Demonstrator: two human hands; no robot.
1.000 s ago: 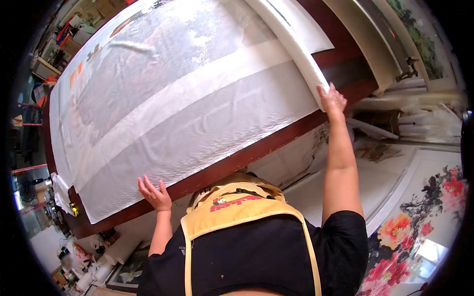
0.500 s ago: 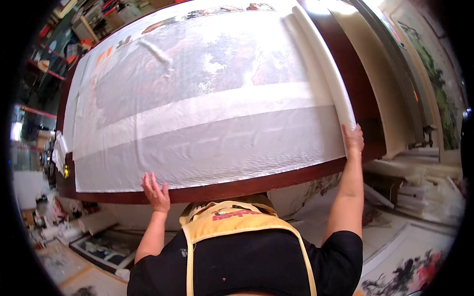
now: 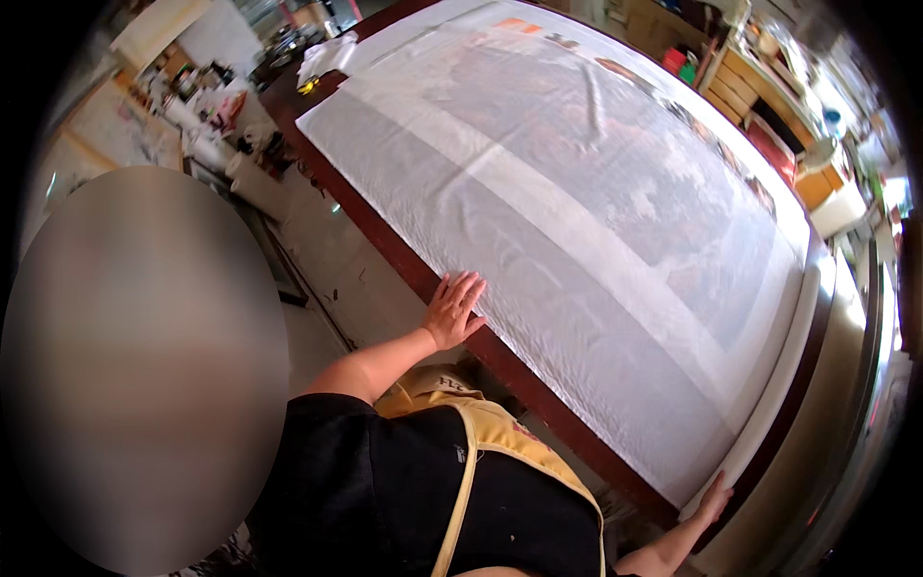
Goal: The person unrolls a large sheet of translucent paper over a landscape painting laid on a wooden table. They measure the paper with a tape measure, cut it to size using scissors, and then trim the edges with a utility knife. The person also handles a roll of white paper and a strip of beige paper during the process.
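A large translucent white sheet (image 3: 577, 327) lies over a landscape painting on a dark red table (image 3: 385, 245), with wrinkles and a paler band across it. My left hand (image 3: 455, 310) rests open at the sheet's near edge, fingers spread on the sheet. At the table's right end lies a long white roll (image 3: 784, 361). My right hand (image 3: 711, 495) grips the roll's near end, low at the right of the view.
A cluttered area with paper rolls (image 3: 250, 188) lies beyond the table's left end. A wooden cabinet (image 3: 745, 87) and clutter stand behind it. Long boards (image 3: 846, 385) run along the right. A large blurred oval hides the lower left.
The view has swung round, so the table now slants from upper left to lower right. My left hand has moved rightward along the sheet's near edge. My right hand remains on the roll.
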